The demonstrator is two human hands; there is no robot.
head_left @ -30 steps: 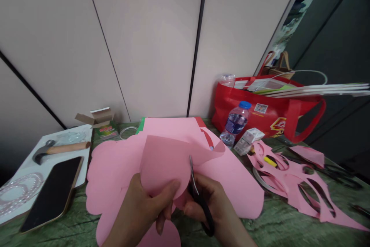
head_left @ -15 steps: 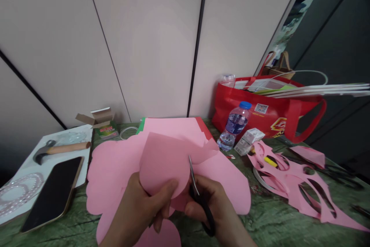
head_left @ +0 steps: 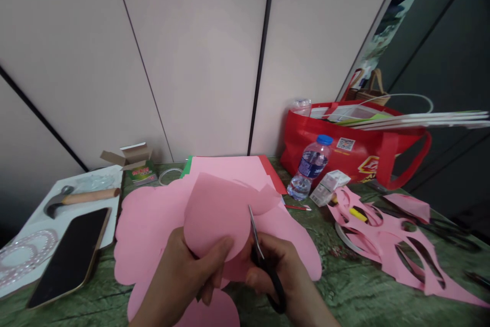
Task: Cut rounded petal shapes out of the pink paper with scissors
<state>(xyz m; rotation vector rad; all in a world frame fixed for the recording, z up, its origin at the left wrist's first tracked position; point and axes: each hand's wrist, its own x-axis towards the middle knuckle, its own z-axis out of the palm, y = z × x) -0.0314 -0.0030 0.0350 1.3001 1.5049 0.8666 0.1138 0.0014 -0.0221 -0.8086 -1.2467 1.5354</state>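
Note:
My left hand (head_left: 199, 266) pinches a piece of pink paper (head_left: 216, 217) by its lower edge, thumb on top. The paper has a rounded outline and stands tilted up over the table. Black-handled scissors (head_left: 276, 286) are in my right hand (head_left: 281, 266), with fingers through the handles. Their blades point up and lie against the right edge of the paper, where a strip of it bends away to the right. Beneath both hands lie larger pink paper shapes with scalloped edges (head_left: 143, 230). The lower finger loop is partly hidden by my fingers.
Pink paper offcuts (head_left: 401, 245) lie at right, near a water bottle (head_left: 309, 166), a small white box (head_left: 329, 187) and a red bag (head_left: 344, 148). A red pencil (head_left: 298, 207) sits behind. At left are a phone (head_left: 71, 255), a hammer (head_left: 92, 195) and an opened box (head_left: 141, 169).
The pink paper's right part has shifted and bends differently, uncovering more of the red sheet and the red pencil behind. Both hands stay almost in place.

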